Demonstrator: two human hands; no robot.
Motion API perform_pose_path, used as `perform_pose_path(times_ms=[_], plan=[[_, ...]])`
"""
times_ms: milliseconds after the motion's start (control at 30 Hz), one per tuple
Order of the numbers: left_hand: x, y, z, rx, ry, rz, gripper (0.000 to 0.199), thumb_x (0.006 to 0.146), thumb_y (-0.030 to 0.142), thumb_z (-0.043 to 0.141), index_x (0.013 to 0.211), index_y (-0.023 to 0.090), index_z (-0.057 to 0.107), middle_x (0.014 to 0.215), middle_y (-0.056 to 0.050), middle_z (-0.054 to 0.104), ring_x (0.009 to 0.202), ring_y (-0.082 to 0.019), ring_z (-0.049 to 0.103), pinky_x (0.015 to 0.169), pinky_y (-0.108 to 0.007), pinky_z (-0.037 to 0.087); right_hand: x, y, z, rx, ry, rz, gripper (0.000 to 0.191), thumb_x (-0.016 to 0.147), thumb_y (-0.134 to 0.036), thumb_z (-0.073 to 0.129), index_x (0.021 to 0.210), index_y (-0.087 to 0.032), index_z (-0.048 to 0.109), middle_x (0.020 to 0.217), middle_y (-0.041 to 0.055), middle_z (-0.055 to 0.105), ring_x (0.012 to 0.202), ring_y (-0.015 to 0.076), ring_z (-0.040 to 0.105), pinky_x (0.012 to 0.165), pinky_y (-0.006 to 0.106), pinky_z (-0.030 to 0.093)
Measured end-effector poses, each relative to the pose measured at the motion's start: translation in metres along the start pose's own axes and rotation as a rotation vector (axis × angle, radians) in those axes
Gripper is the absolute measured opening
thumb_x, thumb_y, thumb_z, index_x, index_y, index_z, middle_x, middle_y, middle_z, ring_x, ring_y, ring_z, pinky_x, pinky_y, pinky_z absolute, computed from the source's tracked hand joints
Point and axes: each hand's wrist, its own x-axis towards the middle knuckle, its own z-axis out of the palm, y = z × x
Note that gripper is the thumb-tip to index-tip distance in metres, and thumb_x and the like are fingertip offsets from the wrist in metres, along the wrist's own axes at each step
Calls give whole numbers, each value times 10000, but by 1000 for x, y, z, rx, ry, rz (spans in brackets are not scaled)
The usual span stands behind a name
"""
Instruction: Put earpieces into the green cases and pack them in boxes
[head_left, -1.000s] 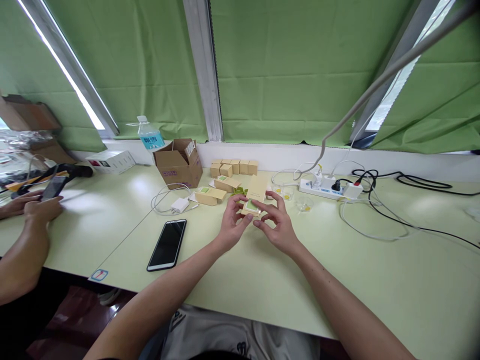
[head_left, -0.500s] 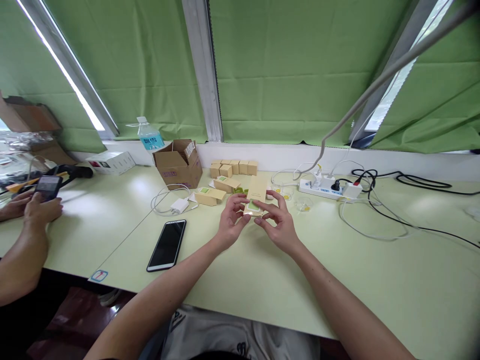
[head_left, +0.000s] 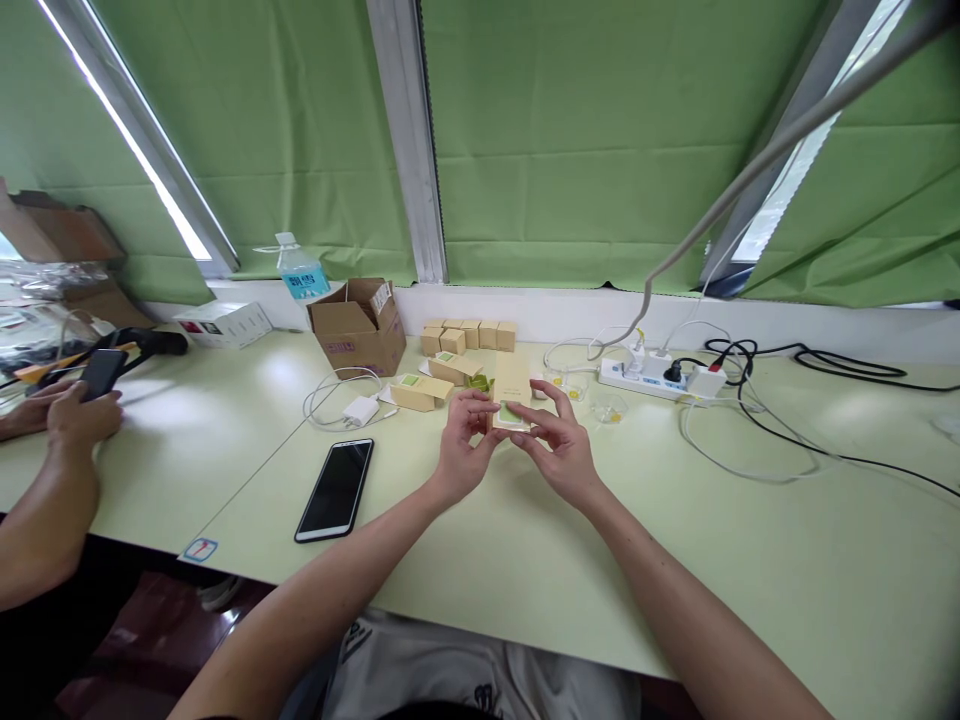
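Box (head_left: 512,378) is held above table (head_left: 570,560), its long flap standing up on the far side, and green piece (head_left: 511,412) shows at its near part. Compared with one second before, box is a little more to the right, and the two thumbs have come nearer to each other at the near edge. Left hand (head_left: 463,445) keeps its fingers narrow, holding the left side of box. Right hand (head_left: 562,450) holds the right side, also narrow, with one finger reaching over green piece. This change seems to make the hold more even from both sides, in my judgement. Whether green piece sits fully inside, I cannot tell, because fingers hide part of it. Behind are open cartons (head_left: 420,392) and small cartons (head_left: 469,334).
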Motion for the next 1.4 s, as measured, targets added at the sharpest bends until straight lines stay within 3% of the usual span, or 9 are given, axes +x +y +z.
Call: perform_pose_path(times_ms=[200,367,567,733,900,1000,1100,1200,1400], plan=[[-4,-4,3,55,39,49,217,976,394,769,1128,252,708,1239,-81,525,899,-139,615,746,-288,576,-2,10,5,-64,25,-32,274,1001,-428,737,1261,-400,818,1606,60,491,1114,220,724,931,449,704],[-5,-1,2,27,18,44,233,985,392,758,1169,273,677,1276,-71,506,880,-122,617,768,-288,571,-3,8,6,-60,19,-52,293,1003,-420,740,1289,-415,802,1638,58,440,1090,208,726,913,440,702],[6,4,-9,-88,-91,-237,591,1023,557,655,1527,350,427,1495,-131,502,1064,-205,686,854,-351,598,-5,8,6,-110,-79,-22,348,1027,-490,684,1359,-425,764,1666,73,367,1226,261,664,920,460,707],[30,-20,-34,-76,-213,-374,823,854,479,850,1526,292,412,1249,-103,686,1145,-264,690,942,-408,577,-5,24,3,-116,-196,42,342,1045,-482,645,1350,-396,771,1703,70,337,1379,303,622,988,489,681],[51,-36,-70,298,-121,-305,664,675,262,867,1285,210,609,1244,-105,689,1120,-257,673,1012,-452,557,-1,44,-6,-271,-152,65,238,1027,-373,643,1122,-311,852,1476,103,633,1318,299,663,932,457,675],[56,-33,-83,371,-193,-347,569,648,220,807,1180,194,607,1203,-99,711,1104,-274,696,1025,-476,563,1,53,-10,-501,-156,132,238,1009,-261,623,1070,-283,852,1351,102,713,1203,280,701,887,440,667],[59,-24,-90,462,-265,-378,555,633,232,792,1152,200,597,1174,-93,722,1068,-290,705,976,-466,574,2,58,-12,-714,-176,161,266,997,-174,606,1096,-256,838,1326,114,724,1253,308,661,958,479,632],[62,-15,-98,587,-398,-406,561,639,266,805,1163,207,615,1159,-82,728,1060,-303,702,939,-442,565,0,59,-12,-778,-189,170,301,995,-133,591,1180,-227,809,1311,133,719,1271,325,638,1016,501,594],[70,4,-114,575,-689,-477,611,690,264,773,1281,242,620,1223,-56,727,1122,-308,682,915,-390,546,2,56,-7,-854,-209,190,385,1035,-122,518,1367,-187,700,1317,133,691,1216,261,674,1002,383,575]])
